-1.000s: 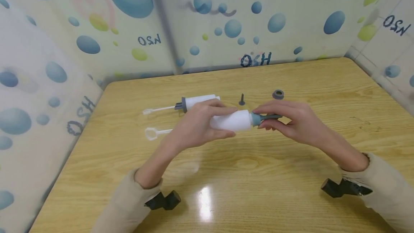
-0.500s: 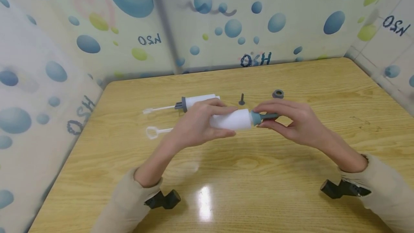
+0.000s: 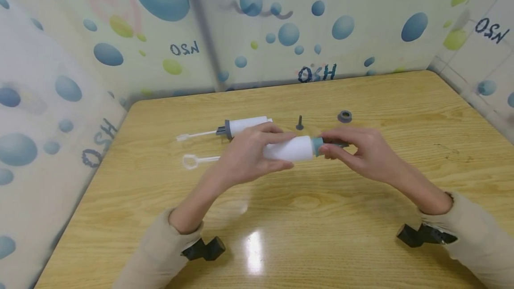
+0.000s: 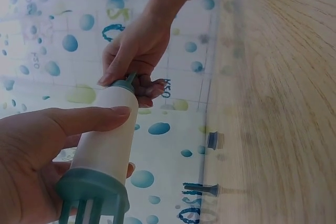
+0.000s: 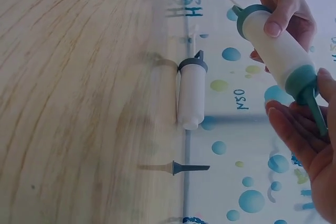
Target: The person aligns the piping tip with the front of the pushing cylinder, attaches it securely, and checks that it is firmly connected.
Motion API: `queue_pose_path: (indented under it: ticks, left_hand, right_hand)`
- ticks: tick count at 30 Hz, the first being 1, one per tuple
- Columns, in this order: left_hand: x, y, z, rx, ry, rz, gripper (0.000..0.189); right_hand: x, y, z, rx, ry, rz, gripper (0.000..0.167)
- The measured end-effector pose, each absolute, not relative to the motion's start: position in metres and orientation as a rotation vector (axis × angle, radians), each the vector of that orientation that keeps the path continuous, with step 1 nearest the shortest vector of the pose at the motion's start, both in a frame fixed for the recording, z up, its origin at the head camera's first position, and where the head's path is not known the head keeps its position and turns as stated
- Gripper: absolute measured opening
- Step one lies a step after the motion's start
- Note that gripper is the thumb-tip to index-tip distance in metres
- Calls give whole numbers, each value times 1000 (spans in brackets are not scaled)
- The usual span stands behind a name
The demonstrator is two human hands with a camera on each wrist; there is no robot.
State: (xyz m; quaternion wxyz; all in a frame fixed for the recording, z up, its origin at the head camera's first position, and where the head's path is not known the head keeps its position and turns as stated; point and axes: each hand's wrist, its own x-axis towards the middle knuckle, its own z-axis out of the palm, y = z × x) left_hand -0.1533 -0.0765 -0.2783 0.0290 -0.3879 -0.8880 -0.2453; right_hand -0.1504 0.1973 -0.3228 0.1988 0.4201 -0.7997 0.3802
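Observation:
My left hand (image 3: 246, 155) grips the white barrel (image 3: 291, 148) of a plunger syringe, held level above the table. In the left wrist view, my thumb lies along the barrel, with a blue-green end cap (image 4: 94, 184) at the near end. A pale plunger rod (image 3: 209, 159) with a ring handle sticks out past my left wrist. My right hand (image 3: 365, 150) pinches the blue-green collar (image 3: 317, 146) at the other end between thumb and fingers. From that collar a narrow tapered nozzle (image 5: 315, 116) points toward the right palm, partly hidden by fingers in the head view.
A second white syringe (image 3: 246, 124) with a dark grey cap and pale plunger lies behind the left hand. Farther right, a loose dark grey nozzle (image 3: 300, 125) stands on its base, and a grey collar ring (image 3: 344, 120) lies beyond. Patterned walls border the wooden table (image 3: 305, 226).
My right fingertips have shifted their grip on the collar, the thumb now closer to it and covering more of the nozzle. The ring handle has moved slightly right and up. The left hand stays gripping the barrel.

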Motion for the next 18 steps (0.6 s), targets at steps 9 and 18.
queue_pose_path:
  ticks: [9, 18]
  left_hand:
    - [-153, -77, -277, -1172, -2734, -748, 54]
    - [-152, -76, -278, -1177, -2757, -707, 55]
  right_hand:
    - [-153, 193, -322, 1246, -2128, 1150, 42]
    - [-152, 196, -325, 1245, -2191, 1133, 34]
